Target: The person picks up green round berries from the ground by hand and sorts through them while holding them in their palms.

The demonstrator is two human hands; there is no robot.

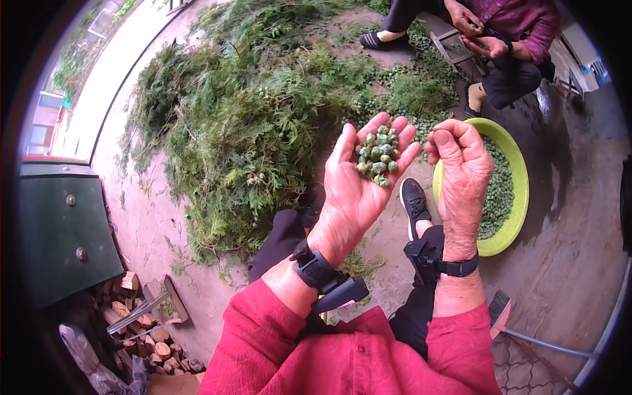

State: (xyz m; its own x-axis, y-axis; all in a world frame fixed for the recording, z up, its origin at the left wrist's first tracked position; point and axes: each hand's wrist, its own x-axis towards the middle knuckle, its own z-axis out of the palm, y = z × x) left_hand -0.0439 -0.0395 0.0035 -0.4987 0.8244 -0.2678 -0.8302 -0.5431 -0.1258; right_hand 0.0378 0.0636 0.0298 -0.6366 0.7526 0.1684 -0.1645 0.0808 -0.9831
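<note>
My left hand (343, 192) is held palm up, with a small heap of green conifer cones (378, 154) resting on its palm and fingers. Just to its right is my right hand (463, 173), its thumb pressed to the curled fingers; no item shows between them. Behind the right hand stands a lime-green plastic basin (521, 202) on the floor, partly covered by that hand and wrist. Many small green cones (496, 197) lie in it. A large pile of cut conifer branches (242, 128) spreads over the floor ahead and to the left.
Another person (518, 34) sits on a low stool at the upper right, hands together, beside loose cones (419, 39). My shoe (415, 200) is between pile and basin. Split firewood (148, 335) and a dark green panel (64, 227) are left; a broom (500, 311) lies lower right.
</note>
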